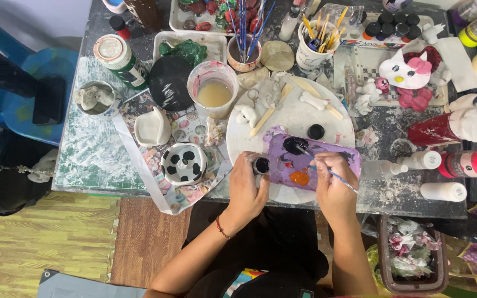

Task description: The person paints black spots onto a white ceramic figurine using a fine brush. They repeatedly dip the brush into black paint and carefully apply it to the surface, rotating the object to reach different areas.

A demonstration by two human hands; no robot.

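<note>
My left hand (pixel 248 186) grips a small black paint bottle (pixel 261 165) at the near edge of a round white board (pixel 293 113). My right hand (pixel 331 185) holds a thin blue-handled brush (pixel 327 169), its tip dipped in a black paint blob (pixel 293 145) on a purple palette tray (pixel 327 157). An orange blob (pixel 300 177) lies on the same tray between my hands. A black bottle cap (pixel 316 131) rests on the board just beyond the palette.
A cup of murky water (pixel 214 88), a black-and-white spotted ceramic piece (pixel 184 163), a black lid (pixel 170 83), brush holders (pixel 244 49), a white cat figure (pixel 407 69), red and pink paint bottles (pixel 454 126) and a bin of used tissues (pixel 412 254) crowd the table.
</note>
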